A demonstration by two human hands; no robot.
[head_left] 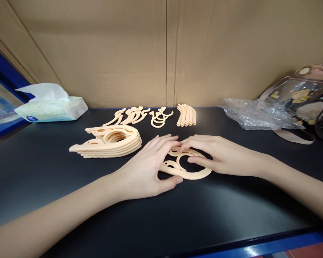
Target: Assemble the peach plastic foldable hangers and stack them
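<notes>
Two hands (pixel 148 168) palm-down, angled inward, cream hanger (pixel 195 175) beneath

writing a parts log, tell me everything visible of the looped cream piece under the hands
The looped piece is pale cream and plastic-looking. Its outer band bends round at the right; inside, a ring frames an opening, and a small arched part has a dark dot. It seems to lie flat on the black tabletop. Both the left hand, over its left end, and the right hand seem to touch it.
</notes>
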